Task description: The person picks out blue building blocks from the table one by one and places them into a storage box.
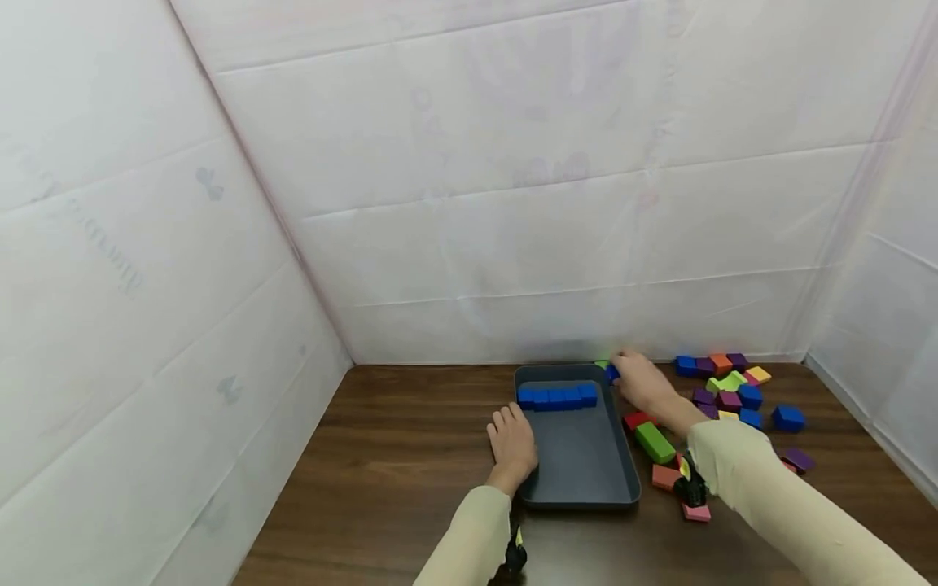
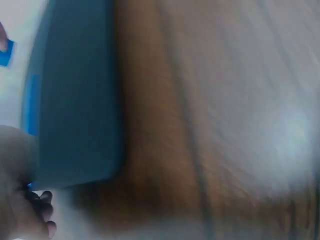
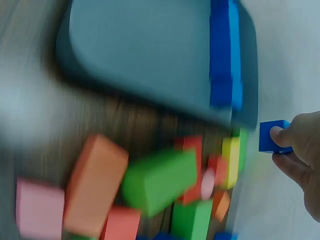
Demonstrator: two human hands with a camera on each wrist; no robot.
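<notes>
A dark grey tray (image 1: 579, 464) lies on the brown table and holds a row of blue blocks (image 1: 557, 398) across its far end. My left hand (image 1: 513, 443) rests against the tray's left rim, fingers fairly straight. My right hand (image 1: 641, 382) is at the tray's far right corner and pinches a small blue block (image 1: 611, 373) between thumb and fingers. In the right wrist view the blue block (image 3: 272, 136) sits at the fingertips (image 3: 280, 135), just beyond the tray (image 3: 145, 50) with its blue row (image 3: 225, 55).
Right of the tray lie loose blocks: a green bar (image 1: 655, 443), red and pink pieces (image 1: 665, 477), and a mixed pile (image 1: 725, 382) with several blue, purple, orange and yellow ones. White sheeting walls stand close behind and on both sides.
</notes>
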